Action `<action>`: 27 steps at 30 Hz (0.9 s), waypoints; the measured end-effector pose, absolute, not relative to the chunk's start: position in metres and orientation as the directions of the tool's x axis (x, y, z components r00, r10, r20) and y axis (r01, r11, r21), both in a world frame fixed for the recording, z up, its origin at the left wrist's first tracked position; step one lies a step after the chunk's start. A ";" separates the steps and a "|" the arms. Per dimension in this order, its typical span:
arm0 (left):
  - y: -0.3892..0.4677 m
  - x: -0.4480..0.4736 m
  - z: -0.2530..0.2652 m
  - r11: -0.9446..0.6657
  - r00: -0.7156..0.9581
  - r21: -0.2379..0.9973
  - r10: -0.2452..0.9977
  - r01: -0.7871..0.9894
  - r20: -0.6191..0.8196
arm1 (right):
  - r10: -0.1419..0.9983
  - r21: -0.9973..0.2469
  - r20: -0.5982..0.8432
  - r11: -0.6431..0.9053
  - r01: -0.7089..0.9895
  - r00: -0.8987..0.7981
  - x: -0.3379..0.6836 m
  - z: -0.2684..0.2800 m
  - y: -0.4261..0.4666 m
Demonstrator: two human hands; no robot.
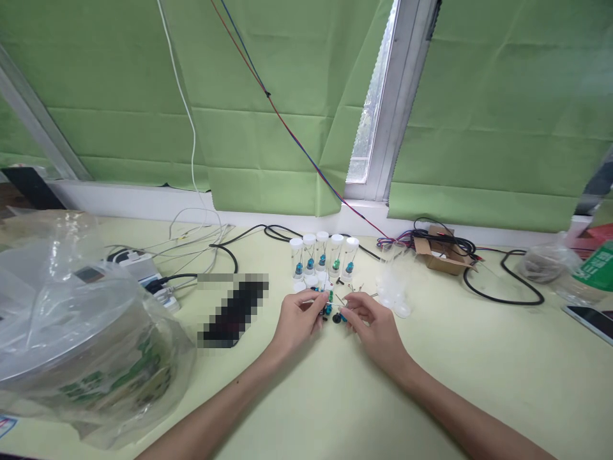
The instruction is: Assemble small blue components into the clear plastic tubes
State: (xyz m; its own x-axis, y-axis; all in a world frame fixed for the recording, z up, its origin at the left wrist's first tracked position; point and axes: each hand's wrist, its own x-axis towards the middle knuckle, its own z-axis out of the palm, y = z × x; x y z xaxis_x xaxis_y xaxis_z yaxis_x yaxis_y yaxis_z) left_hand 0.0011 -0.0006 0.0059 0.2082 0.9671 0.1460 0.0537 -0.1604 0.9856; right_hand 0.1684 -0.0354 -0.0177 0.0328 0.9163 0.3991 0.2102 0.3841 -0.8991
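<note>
My left hand is closed in a pinch beside a cluster of small blue and green pieces. Facing it, my right hand also pinches, with a thin light rod-like piece showing at its fingertips. What the left fingertips hold is too small to make out. Just beyond both hands, several clear tubes with white caps stand in a row, each with a small blue or green part inside. A round black piece lies between the hands.
Clear empty-looking tubes and loose caps lie right of the hands. A blurred dark object and a large bagged tub are at left. A small cardboard box, black cables and a phone are at right.
</note>
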 end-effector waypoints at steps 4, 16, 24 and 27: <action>-0.002 0.001 0.007 -0.147 0.231 0.988 0.964 0.055 0.130 | 0.848 -0.782 0.529 0.494 0.381 -0.013 0.172 -0.020 -0.034; -0.002 0.001 0.005 -0.233 0.250 0.969 0.946 0.080 0.207 | 0.944 -0.931 0.329 0.327 0.165 -0.012 0.168 -0.016 -0.037; -0.004 0.002 0.009 -0.256 0.255 0.961 0.941 0.105 0.223 | 0.987 -0.964 -0.109 -0.133 -0.231 -0.115 0.167 -0.006 -0.034; -0.005 0.002 0.009 -0.248 0.256 0.963 0.943 0.111 0.213 | 0.966 -0.913 -0.200 -0.244 -0.327 -0.162 0.168 -0.003 -0.035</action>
State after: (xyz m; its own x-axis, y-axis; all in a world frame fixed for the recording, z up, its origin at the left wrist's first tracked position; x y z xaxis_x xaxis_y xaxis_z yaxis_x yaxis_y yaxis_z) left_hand 0.0020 -0.0049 0.0089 0.2563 0.9428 0.2131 0.1107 -0.2477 0.9625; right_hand 0.1679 -0.0352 -0.0028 -0.1621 0.9662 -0.2004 -0.3272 -0.2442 -0.9128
